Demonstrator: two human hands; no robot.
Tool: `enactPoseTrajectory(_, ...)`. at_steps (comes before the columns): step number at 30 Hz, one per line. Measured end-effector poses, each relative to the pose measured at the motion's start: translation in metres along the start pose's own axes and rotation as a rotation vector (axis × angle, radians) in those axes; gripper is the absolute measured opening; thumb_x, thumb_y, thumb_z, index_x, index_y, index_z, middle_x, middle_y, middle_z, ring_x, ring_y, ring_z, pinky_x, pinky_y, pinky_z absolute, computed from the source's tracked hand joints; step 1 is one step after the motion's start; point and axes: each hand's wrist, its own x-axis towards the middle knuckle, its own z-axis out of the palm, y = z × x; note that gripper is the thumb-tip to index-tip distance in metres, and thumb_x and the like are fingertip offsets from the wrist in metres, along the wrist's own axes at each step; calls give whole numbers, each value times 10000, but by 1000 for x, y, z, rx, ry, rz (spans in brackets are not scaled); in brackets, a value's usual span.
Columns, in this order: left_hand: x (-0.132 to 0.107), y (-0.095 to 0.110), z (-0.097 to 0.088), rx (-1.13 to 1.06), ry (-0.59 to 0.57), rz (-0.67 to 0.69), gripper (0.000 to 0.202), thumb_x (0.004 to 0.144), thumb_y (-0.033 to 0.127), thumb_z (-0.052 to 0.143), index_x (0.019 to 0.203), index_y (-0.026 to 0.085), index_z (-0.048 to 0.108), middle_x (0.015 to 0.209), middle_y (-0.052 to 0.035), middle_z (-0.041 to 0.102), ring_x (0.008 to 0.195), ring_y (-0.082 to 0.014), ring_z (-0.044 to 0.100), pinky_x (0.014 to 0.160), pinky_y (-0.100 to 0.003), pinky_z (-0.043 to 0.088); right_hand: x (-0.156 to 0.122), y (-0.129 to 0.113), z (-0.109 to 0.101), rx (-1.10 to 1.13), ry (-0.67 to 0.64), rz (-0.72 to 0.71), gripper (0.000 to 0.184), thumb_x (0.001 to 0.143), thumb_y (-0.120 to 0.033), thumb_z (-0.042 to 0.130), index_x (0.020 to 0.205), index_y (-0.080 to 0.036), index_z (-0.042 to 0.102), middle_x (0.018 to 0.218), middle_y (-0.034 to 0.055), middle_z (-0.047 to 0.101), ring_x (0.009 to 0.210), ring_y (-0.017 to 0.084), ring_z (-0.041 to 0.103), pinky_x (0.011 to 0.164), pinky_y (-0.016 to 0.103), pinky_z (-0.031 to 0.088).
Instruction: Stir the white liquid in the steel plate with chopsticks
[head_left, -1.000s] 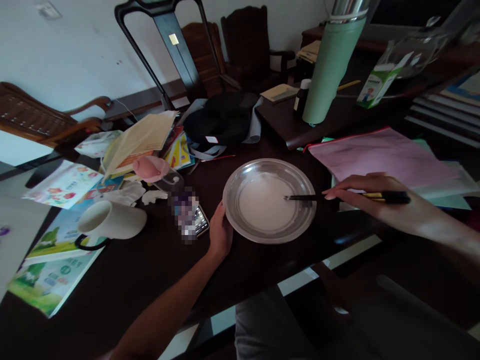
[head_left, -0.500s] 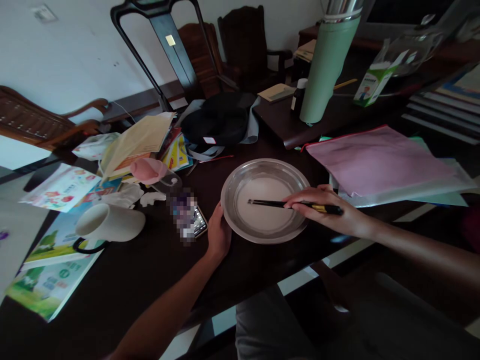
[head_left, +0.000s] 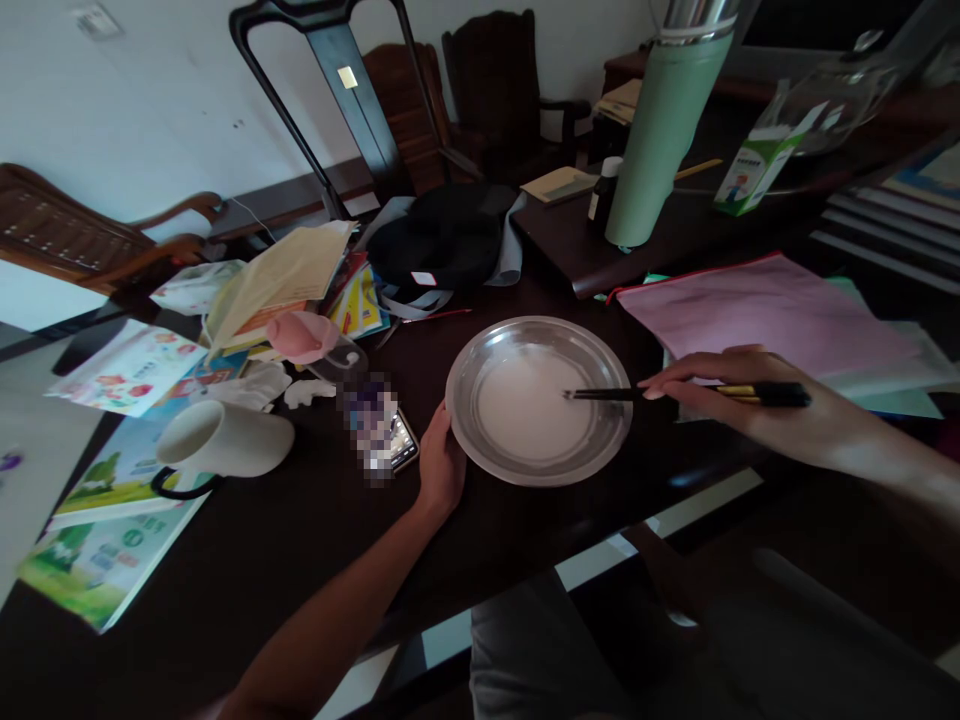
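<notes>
A shallow metal plate (head_left: 480, 350) holding white liquid sits on the dark wooden table near its front edge. My left hand (head_left: 440, 466) grips the plate's left rim, fingers curled against it. My right hand (head_left: 742, 405) is closed on a pair of black chopsticks (head_left: 607, 394) with gold bands. The hand hovers over the plate's right rim, and the chopstick tips reach into the white liquid on the right side.
A phone (head_left: 379, 432) lies just left of my left hand. A white mug (head_left: 225, 448) lies tipped on colourful booklets (head_left: 112, 540). A pink folder (head_left: 765, 310) is at right, a green flask (head_left: 656, 130) behind it, a black bag (head_left: 442, 235) beyond the plate.
My right hand pushed the chopsticks leftward across the plate, then drew them back to the right side. My left hand stayed on the rim.
</notes>
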Motion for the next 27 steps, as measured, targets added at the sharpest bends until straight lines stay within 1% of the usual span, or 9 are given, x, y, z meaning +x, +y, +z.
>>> enactPoseTrajectory(3, 0, 0, 1, -4, -2, 6, 367, 884, 518, 763, 1095, 227, 840, 1209, -70, 847, 1285, -337, 730, 1169, -489, 545, -5, -4, -6, 54, -114, -2, 319, 1032, -650, 614, 1046, -444, 858, 1027, -12, 874, 948, 314, 813, 793, 521, 630)
enactPoseTrajectory(5, 0, -1, 0, -14, 1, 5, 370, 875, 519, 775, 1094, 228, 839, 1230, -70, 843, 1298, -336, 723, 1172, -486, 544, -6, -9, 0, 111, -166, -12, 300, 1035, -621, 634, 1055, -425, 860, 1058, -15, 879, 966, 292, 822, 834, 501, 630)
enactPoseTrajectory(9, 1, -4, -4, -13, 16, -13, 351, 879, 518, 780, 1097, 249, 837, 1278, -62, 832, 1322, -330, 711, 1172, -473, 546, -2, -16, 34, 149, -149, -39, 278, 1057, -555, 629, 1103, -387, 845, 1131, -12, 878, 1017, 254, 823, 908, 477, 577)
enactPoseTrajectory(12, 2, -5, -5, 0, 6, -3, 354, 893, 518, 767, 1114, 249, 833, 1291, -65, 827, 1338, -329, 705, 1181, -469, 539, 5, -13, 60, 146, -144, -67, 273, 1074, -520, 603, 1147, -380, 825, 1200, -3, 869, 1067, 249, 815, 953, 491, 542)
enactPoseTrajectory(15, 2, -5, -5, 4, 0, 2, 369, 891, 521, 763, 1120, 239, 832, 1281, -69, 827, 1332, -332, 707, 1181, -479, 539, 16, -6, 71, 114, -87, -88, 244, 1075, -494, 598, 1149, -397, 809, 1229, -11, 861, 1098, 254, 811, 1024, 525, 518)
enactPoseTrajectory(18, 2, -5, -5, 6, -1, 3, 352, 893, 511, 759, 1104, 240, 837, 1283, -73, 827, 1347, -332, 697, 1189, -470, 530, 25, -1, 64, 94, -32, -80, 223, 1068, -453, 608, 1113, -381, 814, 1189, 0, 866, 1101, 267, 814, 1025, 522, 535)
enactPoseTrajectory(21, 2, -3, -4, -9, 7, -2, 333, 879, 503, 776, 1075, 242, 842, 1258, -70, 834, 1349, -330, 696, 1202, -465, 520, 26, -1, 44, 119, 16, -64, 217, 1057, -455, 626, 1068, -361, 821, 1116, 11, 876, 1044, 270, 825, 936, 479, 589)
enactPoseTrajectory(25, 1, -2, -1, -14, 2, 11, 331, 878, 503, 778, 1071, 242, 843, 1242, -69, 838, 1342, -336, 701, 1201, -483, 527, 13, 1, 11, 58, -1, 19, 228, 1038, -553, 656, 1057, -402, 826, 1079, -20, 875, 970, 288, 827, 873, 500, 621)
enactPoseTrajectory(27, 1, -1, -1, -4, -8, 12, 336, 887, 507, 770, 1082, 242, 841, 1246, -71, 837, 1343, -342, 701, 1193, -490, 535, 5, 2, -2, 18, -13, 25, 269, 1036, -618, 634, 1054, -437, 832, 1044, -34, 873, 948, 303, 827, 814, 511, 638)
